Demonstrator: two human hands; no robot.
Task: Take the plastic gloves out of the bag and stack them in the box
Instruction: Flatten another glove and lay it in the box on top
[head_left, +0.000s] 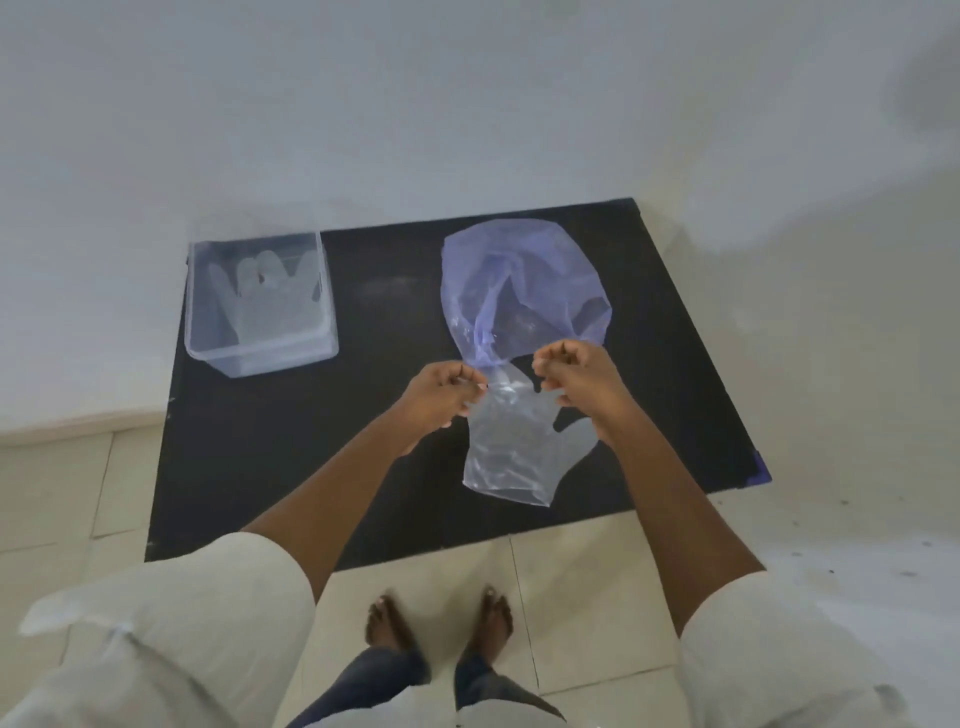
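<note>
A clear plastic glove (511, 452) hangs between my hands above the black tabletop (311, 467). My left hand (441, 397) pinches its finger end on the left, and my right hand (579, 382) pinches it on the right. The glove's cuff dangles toward me. Just beyond my hands lies the translucent blue bag (524, 280), crumpled, its mouth toward me. At the table's far left stands a clear plastic box (260, 353) with gloves (265, 296) lying flat inside, fingers pointing away from me.
The black table stands against a white wall (467, 104). Pale floor tiles (571, 597) and my feet show below the near edge. A blue scrap (759, 462) sticks out at the right near corner.
</note>
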